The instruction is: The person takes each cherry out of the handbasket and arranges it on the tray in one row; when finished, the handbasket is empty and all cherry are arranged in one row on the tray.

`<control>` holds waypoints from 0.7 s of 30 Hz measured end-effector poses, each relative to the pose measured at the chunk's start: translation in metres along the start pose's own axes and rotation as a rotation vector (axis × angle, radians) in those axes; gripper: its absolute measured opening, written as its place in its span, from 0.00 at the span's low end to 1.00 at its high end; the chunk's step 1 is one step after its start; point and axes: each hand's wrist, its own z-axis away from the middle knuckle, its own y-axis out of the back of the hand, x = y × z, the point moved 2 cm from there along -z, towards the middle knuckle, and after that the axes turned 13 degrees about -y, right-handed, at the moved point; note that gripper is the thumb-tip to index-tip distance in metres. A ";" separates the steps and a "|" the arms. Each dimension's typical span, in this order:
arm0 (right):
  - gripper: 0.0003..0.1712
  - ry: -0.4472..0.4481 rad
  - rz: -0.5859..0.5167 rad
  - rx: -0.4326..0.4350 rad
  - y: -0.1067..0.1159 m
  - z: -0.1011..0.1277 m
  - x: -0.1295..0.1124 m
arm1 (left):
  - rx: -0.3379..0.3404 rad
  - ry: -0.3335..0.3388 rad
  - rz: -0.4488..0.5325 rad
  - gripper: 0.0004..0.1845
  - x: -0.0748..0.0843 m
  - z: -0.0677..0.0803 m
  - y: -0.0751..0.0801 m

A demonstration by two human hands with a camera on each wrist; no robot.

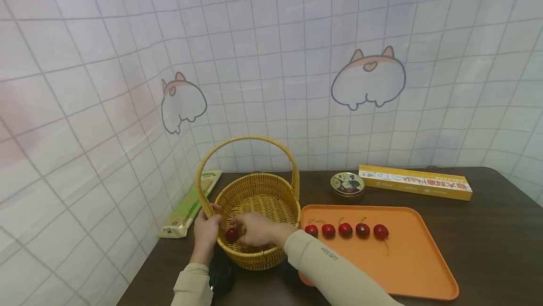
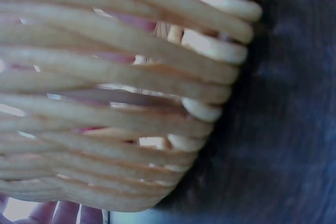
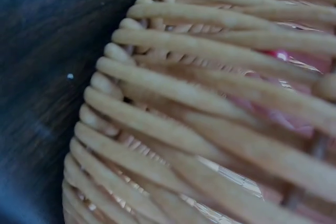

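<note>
Soft, even light fills the head view, with no hard shadows and only a faint dark patch under the basket (image 1: 254, 211) on the brown table (image 1: 488, 230). The tiled backdrop (image 1: 271, 61) looks pale and slightly washed out, and its grid lines bow toward the edges from wide-lens distortion. Both wrist views sit so close to the basket weave (image 2: 115, 103) that its strands (image 3: 210, 108) are blurred; bright light glares through the gaps, and the table beside them is dim.

Woven wicker basket (image 1: 259, 202), glossy cherries (image 1: 345, 229)
</note>
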 end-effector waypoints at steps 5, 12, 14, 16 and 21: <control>0.31 -0.014 0.042 -0.008 -0.002 -0.001 -0.001 | 0.001 -0.005 0.004 0.16 -0.001 0.000 0.000; 0.17 0.051 0.098 -0.025 -0.003 -0.001 0.001 | 0.020 -0.019 0.015 0.15 0.000 0.000 -0.001; 0.16 0.061 0.102 -0.032 -0.004 -0.001 0.002 | 0.025 -0.020 0.011 0.15 0.000 0.000 -0.001; 0.15 0.077 0.094 -0.044 -0.005 -0.002 0.002 | 0.031 -0.019 0.003 0.15 0.000 0.001 -0.001; 0.15 0.140 0.089 -0.047 -0.005 -0.001 0.001 | 0.037 -0.013 -0.018 0.16 -0.001 0.001 -0.001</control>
